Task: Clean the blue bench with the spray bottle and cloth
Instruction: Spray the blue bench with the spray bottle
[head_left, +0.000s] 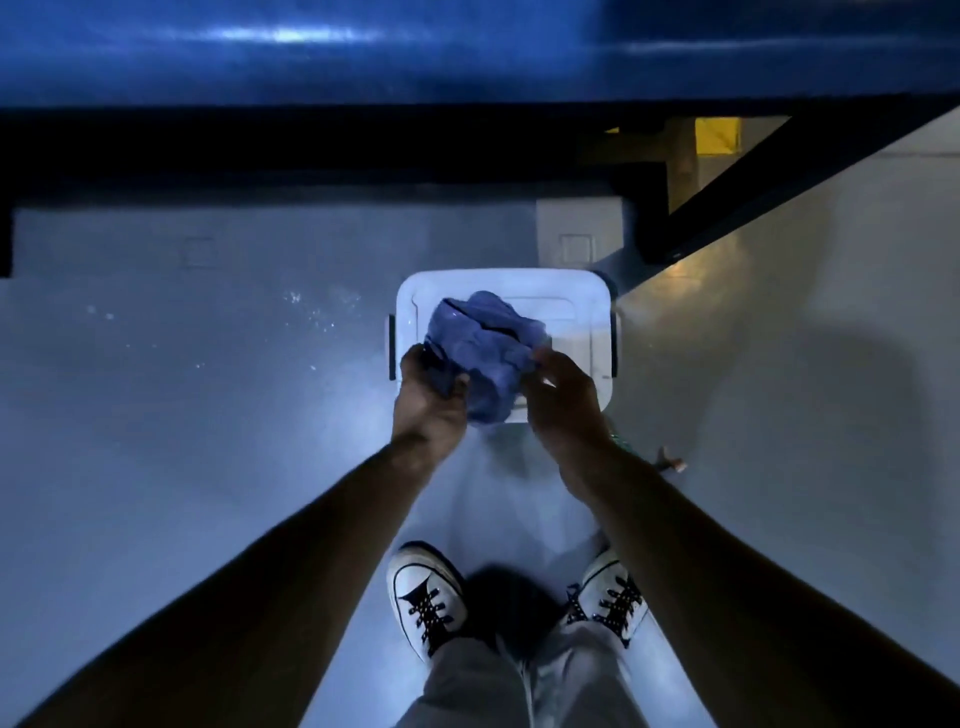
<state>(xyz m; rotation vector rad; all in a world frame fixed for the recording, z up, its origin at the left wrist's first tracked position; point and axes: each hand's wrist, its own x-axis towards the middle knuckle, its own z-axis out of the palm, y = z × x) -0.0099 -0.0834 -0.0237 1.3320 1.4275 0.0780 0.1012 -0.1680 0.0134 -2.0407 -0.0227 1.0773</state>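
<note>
Now both hands, left hand (428, 397) & right hand (563, 402), clutch the bunched cloth (483, 345) above white bin (587, 296); bench (363, 57) at 12 o'clock. Risk: loose fold slips, cloth drops onto floor.

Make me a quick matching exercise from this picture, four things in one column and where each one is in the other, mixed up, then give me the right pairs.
Things:
1. cloth
2. blue bench
3. white bin
4. sneakers

Places:
A. across the top of the view
B. on the floor, under the hands
C. bottom of the view, on the floor
D. bunched between the left hand and right hand

Pairs: 1-D, 2-A, 3-B, 4-C
</note>
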